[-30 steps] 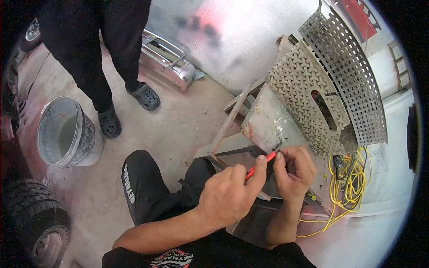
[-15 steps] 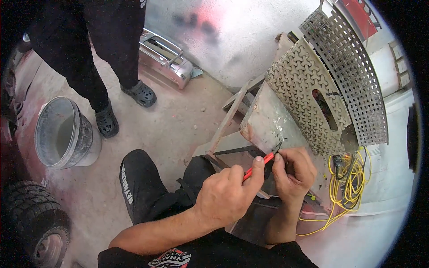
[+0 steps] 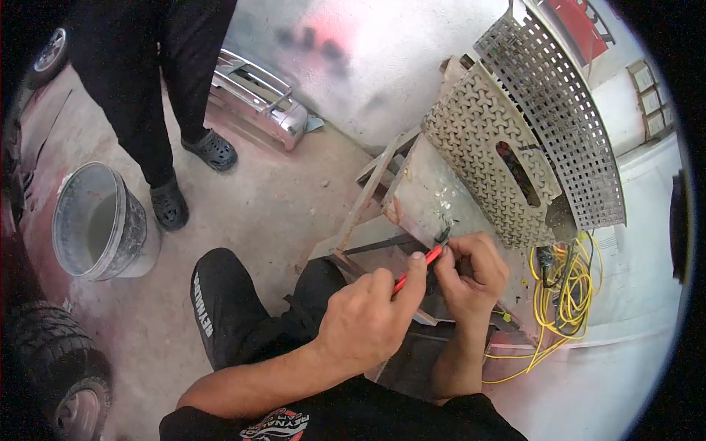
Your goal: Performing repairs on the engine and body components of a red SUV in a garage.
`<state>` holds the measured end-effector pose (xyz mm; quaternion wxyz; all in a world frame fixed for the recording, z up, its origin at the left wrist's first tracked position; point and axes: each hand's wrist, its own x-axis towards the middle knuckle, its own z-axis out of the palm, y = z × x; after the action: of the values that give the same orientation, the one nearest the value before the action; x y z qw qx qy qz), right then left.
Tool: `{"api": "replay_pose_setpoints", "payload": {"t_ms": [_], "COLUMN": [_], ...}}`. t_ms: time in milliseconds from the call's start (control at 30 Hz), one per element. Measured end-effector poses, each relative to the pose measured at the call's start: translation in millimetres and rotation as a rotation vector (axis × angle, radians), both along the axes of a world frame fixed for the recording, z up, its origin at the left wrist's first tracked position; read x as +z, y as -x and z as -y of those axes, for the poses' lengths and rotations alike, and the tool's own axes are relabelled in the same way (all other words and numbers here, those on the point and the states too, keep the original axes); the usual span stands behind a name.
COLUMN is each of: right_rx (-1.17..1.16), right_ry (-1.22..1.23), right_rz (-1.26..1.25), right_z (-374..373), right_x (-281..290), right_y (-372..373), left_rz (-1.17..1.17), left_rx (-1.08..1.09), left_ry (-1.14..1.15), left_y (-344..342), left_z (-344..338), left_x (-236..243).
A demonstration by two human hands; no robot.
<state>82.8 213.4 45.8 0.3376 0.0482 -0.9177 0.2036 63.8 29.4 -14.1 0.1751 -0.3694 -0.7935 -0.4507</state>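
My left hand (image 3: 368, 316) grips a red-handled tool (image 3: 418, 266), its tip pointing up and right toward a small dark part. My right hand (image 3: 471, 275) pinches that small dark part (image 3: 443, 236) at the lower edge of a flat grey metal plate (image 3: 426, 195). The two hands touch at the fingertips. What exactly the right fingers hold is mostly hidden. Behind the plate leans a patterned perforated metal panel (image 3: 493, 154) with a slot in it. My black-trousered knee (image 3: 228, 309) is bent below the hands.
Another person in black trousers and dark clogs (image 3: 187, 173) stands at upper left. A grey bucket (image 3: 99, 224) sits on the concrete floor, a tyre (image 3: 51, 367) at lower left. A chrome box (image 3: 261, 103) lies by the wall. Yellow cable (image 3: 566, 294) coils at right. A perforated grid (image 3: 562, 110) leans behind.
The other person's feet have shifted slightly. My hands stay together at the plate's lower edge with the red tool in nearly the same place.
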Motion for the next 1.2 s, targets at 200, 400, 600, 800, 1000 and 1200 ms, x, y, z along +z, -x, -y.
{"api": "replay_pose_setpoints", "payload": {"t_ms": [200,400,600,800,1000,1200], "right_rx": [-0.008,-0.005,-0.026,-0.02,-0.053,0.025], "right_ry": [-0.019,-0.027,0.012,-0.038,-0.063,-0.081], "right_rz": [-0.002,-0.007,0.032,0.007,0.001,0.012], "right_z": [1,7,-3,9,10,7], "right_x": [-1,-1,5,-1,6,-20], "right_y": [-3,0,-5,4,-8,13], "left_rz": [0.007,-0.047,-0.054,-0.001,0.011,0.06], "left_rx": [-0.01,0.028,0.083,0.083,0.031,0.127], "left_ry": [0.021,0.089,0.179,0.118,-0.004,0.136], "left_y": [-2,-1,0,0,-7,-7], "left_z": [-1,1,-1,4,3,14], "left_x": [-2,-3,1,-11,-9,-17]}}
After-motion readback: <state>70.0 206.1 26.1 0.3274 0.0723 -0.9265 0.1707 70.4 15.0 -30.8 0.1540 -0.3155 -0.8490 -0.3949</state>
